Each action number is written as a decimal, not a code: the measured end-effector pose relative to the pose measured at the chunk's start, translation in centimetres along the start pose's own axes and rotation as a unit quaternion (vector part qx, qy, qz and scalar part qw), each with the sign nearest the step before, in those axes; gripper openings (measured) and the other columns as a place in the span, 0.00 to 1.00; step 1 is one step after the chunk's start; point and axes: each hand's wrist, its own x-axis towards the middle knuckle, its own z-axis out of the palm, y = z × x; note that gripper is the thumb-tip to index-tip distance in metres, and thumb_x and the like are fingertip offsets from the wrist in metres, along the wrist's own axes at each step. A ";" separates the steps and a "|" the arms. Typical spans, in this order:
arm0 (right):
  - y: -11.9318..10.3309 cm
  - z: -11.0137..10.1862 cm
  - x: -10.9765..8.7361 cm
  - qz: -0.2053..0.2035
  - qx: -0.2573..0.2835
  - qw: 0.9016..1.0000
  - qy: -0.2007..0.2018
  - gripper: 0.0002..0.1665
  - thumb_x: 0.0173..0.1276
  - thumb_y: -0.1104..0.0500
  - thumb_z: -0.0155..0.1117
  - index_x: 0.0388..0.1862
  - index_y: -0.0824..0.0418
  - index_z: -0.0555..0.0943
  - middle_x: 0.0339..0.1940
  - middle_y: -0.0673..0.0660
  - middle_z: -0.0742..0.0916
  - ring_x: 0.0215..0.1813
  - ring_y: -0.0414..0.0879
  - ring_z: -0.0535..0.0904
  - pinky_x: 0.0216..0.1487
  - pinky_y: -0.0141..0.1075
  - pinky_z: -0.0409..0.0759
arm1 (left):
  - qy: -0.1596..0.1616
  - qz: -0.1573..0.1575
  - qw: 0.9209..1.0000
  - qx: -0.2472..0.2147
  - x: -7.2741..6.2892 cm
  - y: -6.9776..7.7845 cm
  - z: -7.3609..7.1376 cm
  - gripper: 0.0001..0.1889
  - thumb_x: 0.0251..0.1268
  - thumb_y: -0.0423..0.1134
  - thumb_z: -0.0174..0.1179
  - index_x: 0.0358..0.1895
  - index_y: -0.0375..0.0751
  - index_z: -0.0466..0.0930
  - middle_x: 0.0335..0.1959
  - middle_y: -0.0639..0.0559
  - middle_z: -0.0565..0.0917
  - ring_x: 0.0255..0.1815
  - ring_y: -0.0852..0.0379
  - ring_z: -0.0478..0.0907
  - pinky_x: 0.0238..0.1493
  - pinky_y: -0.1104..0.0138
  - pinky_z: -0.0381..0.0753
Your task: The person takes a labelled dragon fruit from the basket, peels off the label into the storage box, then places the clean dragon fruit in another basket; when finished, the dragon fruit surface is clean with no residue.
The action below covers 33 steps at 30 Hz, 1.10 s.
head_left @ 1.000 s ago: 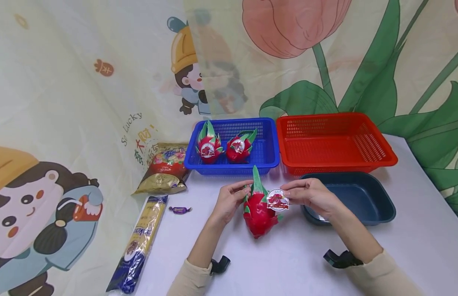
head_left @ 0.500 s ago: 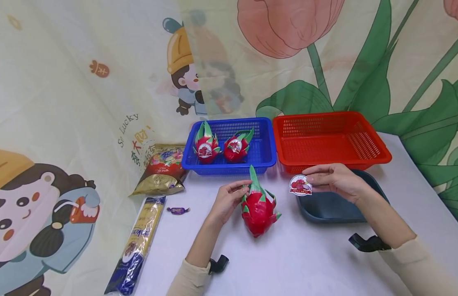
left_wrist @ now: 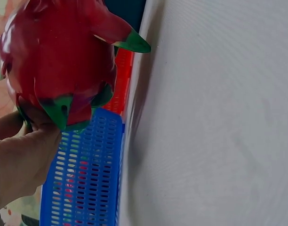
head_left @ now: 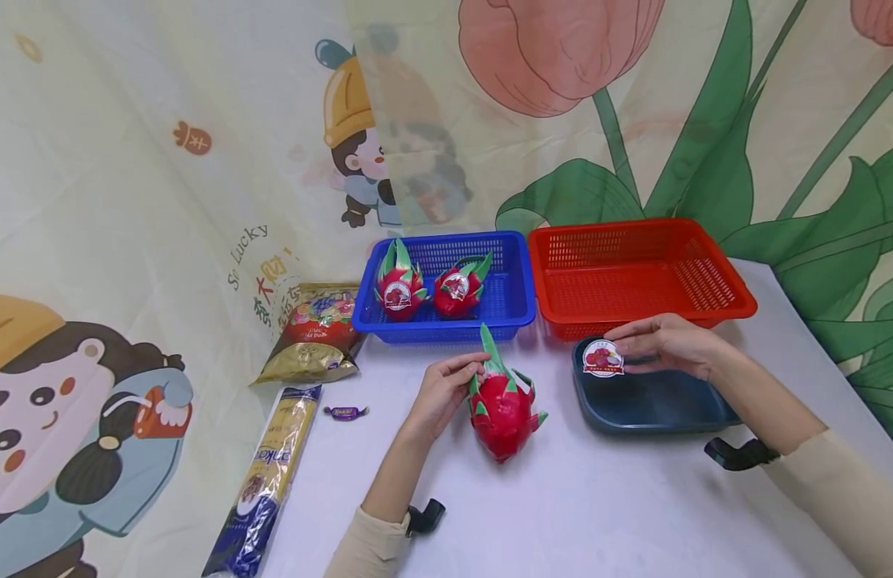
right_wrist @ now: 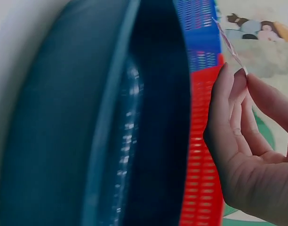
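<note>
Leafy green top upward, a red dragon fruit [head_left: 505,417] is held by my left hand [head_left: 446,392], whose thumb and fingers pinch it near the leaves. In the left wrist view the fruit [left_wrist: 64,56] fills the upper left, above the fingers. A round white label [head_left: 602,358] with a dragon fruit picture is pinched between the thumb and fingertips of my right hand [head_left: 666,349], over the left part of a dark blue basin [head_left: 655,421]. The right wrist view shows that label [right_wrist: 231,49] nearly edge-on.
Two labelled dragon fruits [head_left: 400,293] sit in a blue basket [head_left: 446,333] at the back. Beside it stands a red basket [head_left: 634,301]. At left lie a gold snack bag [head_left: 312,333], a purple-wrapped candy [head_left: 347,413] and a long spaghetti pack [head_left: 269,474].
My right hand has carried the label away from the dragon fruit, rightward and slightly up, to over the basin. The left hand keeps its hold on the fruit. The view has shifted slightly.
</note>
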 end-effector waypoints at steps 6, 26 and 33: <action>1.0 -0.3 0.9 0.039 0.030 0.999 -0.004 0.25 0.76 0.60 0.67 0.68 0.70 0.79 0.55 0.58 0.89 0.52 0.52 0.87 0.59 0.54 0.85 | 0.001 -0.008 1.000 -0.004 0.1 -0.1 -0.1 0.17 0.80 0.31 0.55 0.65 0.28 0.80 0.57 0.29 0.79 0.43 0.59 0.82 0.54 0.73 0.85; 2.1 -0.2 2.4 0.074 0.038 0.997 0.006 0.20 0.76 0.64 0.64 0.62 0.72 0.82 0.48 0.59 0.92 0.48 0.52 0.90 0.56 0.52 0.87 | 0.004 -0.009 1.000 0.006 0.1 -0.1 -0.4 0.17 0.79 0.31 0.56 0.65 0.29 0.80 0.56 0.32 0.81 0.45 0.58 0.81 0.54 0.73 0.84; 2.3 -0.2 2.8 0.082 0.020 0.996 0.010 0.18 0.74 0.66 0.65 0.59 0.74 0.83 0.47 0.62 0.92 0.45 0.51 0.90 0.55 0.51 0.88 | 0.005 -0.008 1.000 -0.002 0.1 -0.2 -0.4 0.17 0.79 0.30 0.56 0.65 0.28 0.80 0.56 0.32 0.81 0.44 0.59 0.81 0.54 0.73 0.85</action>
